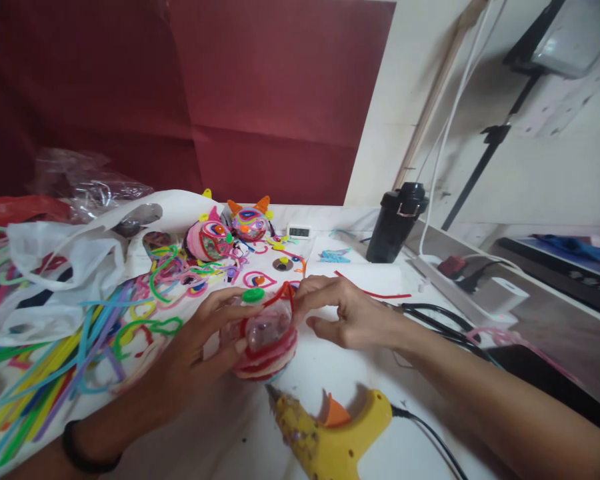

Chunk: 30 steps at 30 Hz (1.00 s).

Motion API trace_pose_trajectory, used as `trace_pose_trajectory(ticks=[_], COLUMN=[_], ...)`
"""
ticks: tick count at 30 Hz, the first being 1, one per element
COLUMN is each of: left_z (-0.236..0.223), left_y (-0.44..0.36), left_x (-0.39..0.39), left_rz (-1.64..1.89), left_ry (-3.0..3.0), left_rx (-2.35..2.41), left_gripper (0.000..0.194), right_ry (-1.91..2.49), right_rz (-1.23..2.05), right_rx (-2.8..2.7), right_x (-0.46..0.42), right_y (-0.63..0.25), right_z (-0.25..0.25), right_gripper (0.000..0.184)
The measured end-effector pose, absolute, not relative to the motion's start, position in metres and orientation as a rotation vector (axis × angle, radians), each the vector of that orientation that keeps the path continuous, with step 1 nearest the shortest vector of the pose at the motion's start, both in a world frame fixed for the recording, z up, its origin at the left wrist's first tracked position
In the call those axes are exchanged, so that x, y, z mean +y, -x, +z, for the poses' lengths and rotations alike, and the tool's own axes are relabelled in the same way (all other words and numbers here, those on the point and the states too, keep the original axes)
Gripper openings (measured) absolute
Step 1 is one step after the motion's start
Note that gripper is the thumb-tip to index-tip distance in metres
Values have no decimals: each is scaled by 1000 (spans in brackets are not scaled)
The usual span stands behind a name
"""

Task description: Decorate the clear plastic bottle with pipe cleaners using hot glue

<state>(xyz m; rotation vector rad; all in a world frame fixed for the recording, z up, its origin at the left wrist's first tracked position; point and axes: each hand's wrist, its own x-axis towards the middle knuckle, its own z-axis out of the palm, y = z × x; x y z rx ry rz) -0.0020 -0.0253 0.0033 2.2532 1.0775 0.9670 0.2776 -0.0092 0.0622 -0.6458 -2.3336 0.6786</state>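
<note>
A clear round plastic ball [273,327] wrapped in red and pink pipe cleaners sits on the white table. A green coiled disc [253,295] is on its top. My left hand [195,353] grips the ball from the left, with thumb at the front and fingers near the disc. At the upper right of the ball, my right hand [343,310] has its bent fingers closed at a peaked red pipe cleaner [286,291]; the fingertips are partly hidden. A yellow glue gun [325,433] with an orange trigger lies just in front, nozzle close to the ball.
Loose colourful pipe cleaners [65,360] and a white plastic bag [65,273] cover the left. Two decorated balls, one with orange ears [250,220], stand behind. A small digital clock [299,231], a black bottle [396,223], scissors [430,313] and a power strip [465,293] lie further right.
</note>
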Motion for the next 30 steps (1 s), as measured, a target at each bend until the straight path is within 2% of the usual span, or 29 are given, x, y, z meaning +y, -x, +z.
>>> trace_pose_trajectory(ticks=[17, 22, 27, 30], left_z=[6, 5, 4, 5], left_y=[-1, -1, 0, 0], left_x=[-27, -27, -27, -28], left_rz=[999, 1002, 1016, 1015], left_ry=[-2243, -2241, -2238, -2226], left_rx=[1111, 1118, 1140, 1156], left_gripper=[37, 37, 36, 34], right_ry=[670, 720, 917, 1011], right_rz=[356, 561, 909, 1010], right_rx=[-2471, -2313, -2114, -1992], right_x=[-2, 2, 8, 10], right_y=[-278, -282, -287, -287], right_z=[55, 53, 55, 55], right_gripper=[28, 25, 4, 16])
